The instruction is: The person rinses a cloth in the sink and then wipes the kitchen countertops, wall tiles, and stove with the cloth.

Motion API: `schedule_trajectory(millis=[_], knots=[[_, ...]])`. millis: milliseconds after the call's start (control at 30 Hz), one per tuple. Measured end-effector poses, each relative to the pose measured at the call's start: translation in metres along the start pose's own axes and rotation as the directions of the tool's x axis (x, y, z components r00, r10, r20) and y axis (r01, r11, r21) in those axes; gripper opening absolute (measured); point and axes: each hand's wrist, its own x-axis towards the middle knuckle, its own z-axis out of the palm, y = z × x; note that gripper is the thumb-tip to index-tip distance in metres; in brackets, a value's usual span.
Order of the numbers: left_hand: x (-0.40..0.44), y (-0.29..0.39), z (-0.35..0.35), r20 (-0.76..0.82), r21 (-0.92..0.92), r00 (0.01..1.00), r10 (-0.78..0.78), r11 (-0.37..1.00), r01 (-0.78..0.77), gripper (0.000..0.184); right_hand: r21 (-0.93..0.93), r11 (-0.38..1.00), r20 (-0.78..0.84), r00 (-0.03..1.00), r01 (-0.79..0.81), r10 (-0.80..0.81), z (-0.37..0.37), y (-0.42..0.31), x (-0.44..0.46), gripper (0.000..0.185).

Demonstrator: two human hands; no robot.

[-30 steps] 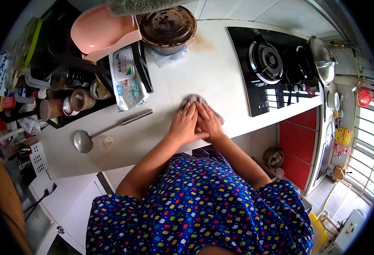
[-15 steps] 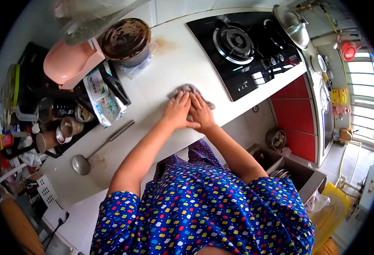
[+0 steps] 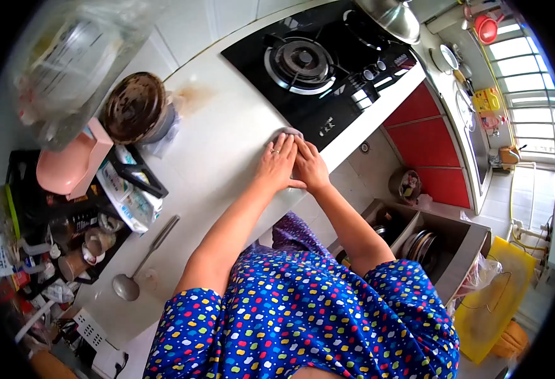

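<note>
A greyish cloth (image 3: 288,132) lies bunched on the white countertop (image 3: 217,148), close to the near left corner of the black gas stove (image 3: 309,63). My left hand (image 3: 276,165) rests flat on the cloth, a ring on one finger, with its fingers stretched forward. Beside it my right hand (image 3: 311,167) also presses on the cloth, fingers extended and its inner edge touching the left hand. Most of the cloth is hidden under both hands.
A metal ladle (image 3: 126,287) lies at the left. Behind it stand a rack of jars, a pink scoop-shaped container (image 3: 69,164) and a brown-lidded pot (image 3: 134,108). A steel lid (image 3: 391,19) is behind the stove. Below right is an open drawer (image 3: 443,252) with dishes.
The view has turned and shifted toward the right. Both hands and the cloth have slid right along the counter, and are now nearer the stove's corner. The drawer shows more fully.
</note>
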Motion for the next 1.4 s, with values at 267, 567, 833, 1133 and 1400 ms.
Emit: schedule_trajectory(millis=[267, 567, 833, 1133, 1400], knots=[[0.044, 0.034, 0.007, -0.065, -0.067, 0.997, 0.030, 0.997, -0.034, 0.130, -0.118, 0.988, -0.045, 0.993, 0.102, -0.107, -0.033, 0.040, 0.007, 0.055], [0.014, 0.031, 0.025, 0.129, 0.026, 0.978, -0.164, 0.986, 0.162, 0.132, -0.180, 0.936, -0.019, 0.953, -0.302, 0.304, -0.030, 0.138, 0.050, 0.058], [0.010, 0.022, 0.031, 0.140, 0.099, 0.986, -0.091, 0.992, 0.077, 0.133, 0.354, 0.320, -0.106, 0.303, -0.879, 0.947, -0.061, 0.279, -0.027, 0.033], [0.010, 0.022, 0.032, 0.102, 0.118, 0.992, -0.072, 0.991, 0.060, 0.132, 0.141, 0.808, -0.302, 0.752, -0.572, 0.585, -0.039, 0.320, 0.036, 0.043], [0.010, 0.022, 0.032, 0.111, 0.132, 0.991, -0.074, 0.989, 0.059, 0.133, 0.057, 0.800, -0.282, 0.759, -0.597, 0.586, -0.029, 0.190, 0.016, 0.050]])
